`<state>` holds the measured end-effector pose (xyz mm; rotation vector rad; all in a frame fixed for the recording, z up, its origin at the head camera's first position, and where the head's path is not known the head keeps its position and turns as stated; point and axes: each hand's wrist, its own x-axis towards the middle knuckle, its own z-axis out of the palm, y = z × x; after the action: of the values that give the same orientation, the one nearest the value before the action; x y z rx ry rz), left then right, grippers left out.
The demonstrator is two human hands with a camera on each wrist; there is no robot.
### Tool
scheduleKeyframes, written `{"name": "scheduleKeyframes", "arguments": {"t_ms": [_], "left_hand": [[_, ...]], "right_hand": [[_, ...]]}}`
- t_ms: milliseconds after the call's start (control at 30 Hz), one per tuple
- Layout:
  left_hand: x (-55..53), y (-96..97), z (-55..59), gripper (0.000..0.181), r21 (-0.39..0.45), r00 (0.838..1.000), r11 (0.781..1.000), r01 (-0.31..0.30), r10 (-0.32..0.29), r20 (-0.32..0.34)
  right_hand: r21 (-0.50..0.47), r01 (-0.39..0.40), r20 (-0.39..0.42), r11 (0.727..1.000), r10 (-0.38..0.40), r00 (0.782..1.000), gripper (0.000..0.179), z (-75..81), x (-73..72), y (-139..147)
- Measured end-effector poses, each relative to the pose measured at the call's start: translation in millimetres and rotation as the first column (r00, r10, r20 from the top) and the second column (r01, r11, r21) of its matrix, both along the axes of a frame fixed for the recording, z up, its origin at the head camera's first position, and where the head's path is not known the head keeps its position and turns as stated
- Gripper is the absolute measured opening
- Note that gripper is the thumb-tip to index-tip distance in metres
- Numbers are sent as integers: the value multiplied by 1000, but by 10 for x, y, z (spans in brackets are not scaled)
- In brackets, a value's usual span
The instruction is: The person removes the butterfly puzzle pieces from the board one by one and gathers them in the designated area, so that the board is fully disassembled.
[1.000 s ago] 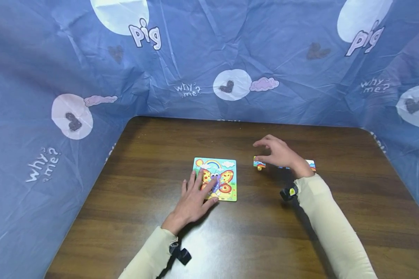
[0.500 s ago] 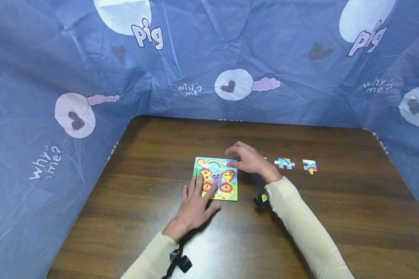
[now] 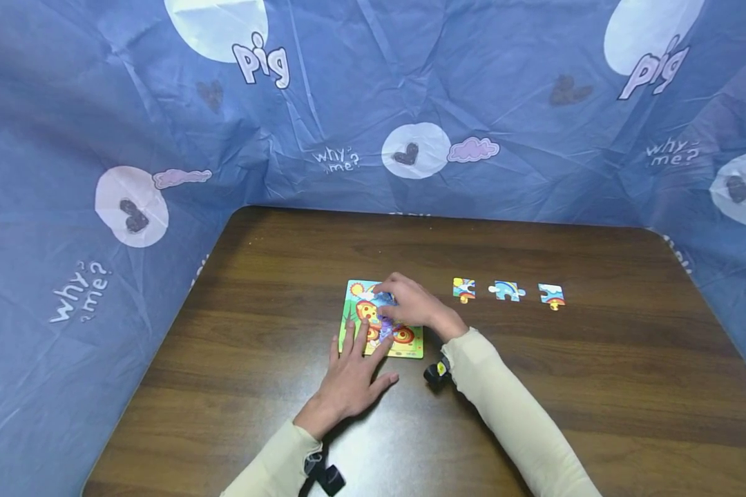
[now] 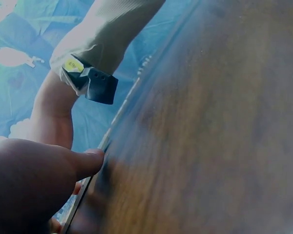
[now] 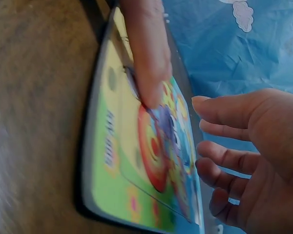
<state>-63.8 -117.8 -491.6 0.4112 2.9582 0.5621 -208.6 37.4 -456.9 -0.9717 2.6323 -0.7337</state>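
A square butterfly puzzle in a green-edged tray lies on the table in the head view. My left hand rests with spread, straight fingers on its lower left part. One left finger touches the butterfly picture in the right wrist view. Over the puzzle's upper right is my right hand, its fingers loosely bent. That right hand shows nothing held between thumb and fingers; contact with the picture cannot be told. Left thumb stands beside the tray's edge.
Three loose jigsaw pieces lie in a row right of the tray: a left piece, a middle piece with a rainbow and a right piece. A blue patterned cloth hangs behind the brown table.
My right hand has moved left, from above the loose pieces to over the puzzle. The three pieces, partly hidden before, now show fully. My left hand has shifted only slightly.
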Motion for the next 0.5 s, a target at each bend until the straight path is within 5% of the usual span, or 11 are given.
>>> {"name": "scheduleKeyframes", "arguments": {"t_ms": [500], "left_hand": [[4,-1,-11,64,-5,1000,1000,13,-13,2]], "right_hand": [[26,-4,33,1000,3,999,45,-97,111,-130]]}}
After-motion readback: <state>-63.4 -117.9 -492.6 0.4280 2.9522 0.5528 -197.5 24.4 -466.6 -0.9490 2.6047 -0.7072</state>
